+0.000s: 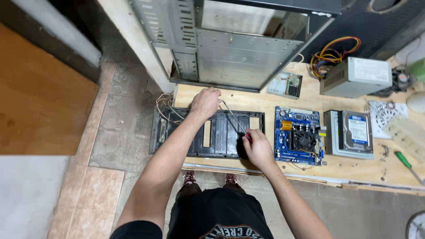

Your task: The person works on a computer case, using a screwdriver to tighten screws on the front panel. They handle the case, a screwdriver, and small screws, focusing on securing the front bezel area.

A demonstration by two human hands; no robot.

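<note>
Head camera looks straight down on a wooden workbench (283,104) strewn with computer parts. Right hand (258,148) is closed around the red handle of a screwdriver (234,119), its long shaft angling up and left. Left hand (205,102) sits at the top edge of the black front panel (221,132), fingers curled over that edge, right where the tip arrives. The panel lies flat, half over the bench's left end, with thin wires (164,108) trailing off its left side.

By the look of it, this is the stage of working a fastener or clip on that panel's upper edge; the next move calls for keeping the tip seated and the panel pinned so it doesn't slide off the bench.

Alongside: blue motherboard (297,135) just right of the panel, hard drive (352,132) beyond it, power supply (356,76) with coloured leads, open metal case (230,48) behind.

Hard to tell: the tip itself is hidden by the left hand, so what it bears on can't be made out. A green-handled tool (405,161) is cut off at the right edge.
</note>
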